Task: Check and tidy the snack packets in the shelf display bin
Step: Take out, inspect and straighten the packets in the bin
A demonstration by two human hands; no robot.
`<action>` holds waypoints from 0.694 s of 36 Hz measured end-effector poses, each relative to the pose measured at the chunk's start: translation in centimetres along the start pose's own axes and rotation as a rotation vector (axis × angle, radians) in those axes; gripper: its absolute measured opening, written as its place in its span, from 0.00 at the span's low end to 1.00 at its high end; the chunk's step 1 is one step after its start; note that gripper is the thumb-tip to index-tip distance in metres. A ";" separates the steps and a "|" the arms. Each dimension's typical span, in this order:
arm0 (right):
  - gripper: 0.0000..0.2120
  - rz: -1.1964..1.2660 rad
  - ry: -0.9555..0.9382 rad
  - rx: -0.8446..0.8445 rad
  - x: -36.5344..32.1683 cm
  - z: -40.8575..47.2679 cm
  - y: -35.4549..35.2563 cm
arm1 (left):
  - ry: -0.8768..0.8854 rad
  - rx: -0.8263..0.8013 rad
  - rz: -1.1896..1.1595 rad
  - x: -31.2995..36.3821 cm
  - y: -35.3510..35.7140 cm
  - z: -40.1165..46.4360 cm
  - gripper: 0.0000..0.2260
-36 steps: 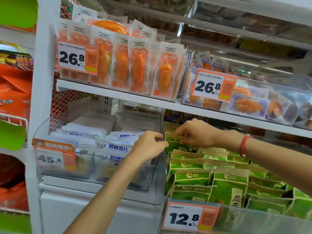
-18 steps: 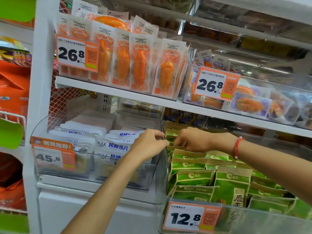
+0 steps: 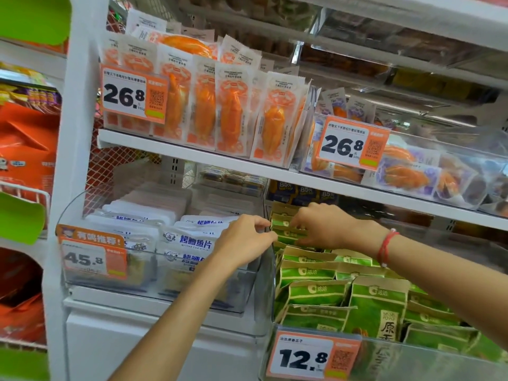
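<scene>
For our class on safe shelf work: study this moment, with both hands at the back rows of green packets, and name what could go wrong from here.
1. The right hand pinches a green paper snack packet in the crowded back row; pulling may topple its neighbours.
2. The left hand rests on the clear plastic bin divider; leaning might shift it.
3. The white shelf edge sits close above both hands; lifting quickly could knock them.

Right hand [image 3: 320, 225] has slid left onto green packets [image 3: 288, 229].

Both arms reach forward, left hand [image 3: 242, 240] and right hand [image 3: 321, 224] nearly meeting, fingers curled.
</scene>
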State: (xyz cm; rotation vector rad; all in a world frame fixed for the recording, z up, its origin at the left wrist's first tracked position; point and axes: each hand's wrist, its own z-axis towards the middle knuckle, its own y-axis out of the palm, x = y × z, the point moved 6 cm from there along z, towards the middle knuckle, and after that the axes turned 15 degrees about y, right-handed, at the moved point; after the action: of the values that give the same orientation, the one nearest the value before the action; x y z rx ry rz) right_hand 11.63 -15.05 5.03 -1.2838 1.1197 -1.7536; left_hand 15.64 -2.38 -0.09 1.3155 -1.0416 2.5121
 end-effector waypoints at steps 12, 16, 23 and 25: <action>0.14 0.016 0.044 0.019 0.0 0.1 -0.3 | 0.023 -0.025 -0.020 -0.1 -0.1 0.0 0.19; 0.08 0.255 0.051 0.114 1.6 -1.9 -2.3 | 0.045 -0.002 -0.006 0.0 -0.2 0.0 0.22; 0.08 0.662 -0.018 0.396 3.5 -6.5 -5.4 | 0.222 0.119 -0.010 2.6 -0.9 -0.5 0.26; 0.11 0.786 -0.036 0.471 3.6 -7.9 -6.1 | 0.294 0.185 -0.006 3.7 -1.4 -0.9 0.20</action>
State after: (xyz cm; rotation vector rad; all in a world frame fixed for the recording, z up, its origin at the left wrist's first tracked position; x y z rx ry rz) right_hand 2.86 -13.90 10.89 -0.4784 0.9294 -1.2662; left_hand 13.30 -1.50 3.10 0.9414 -0.7596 2.7423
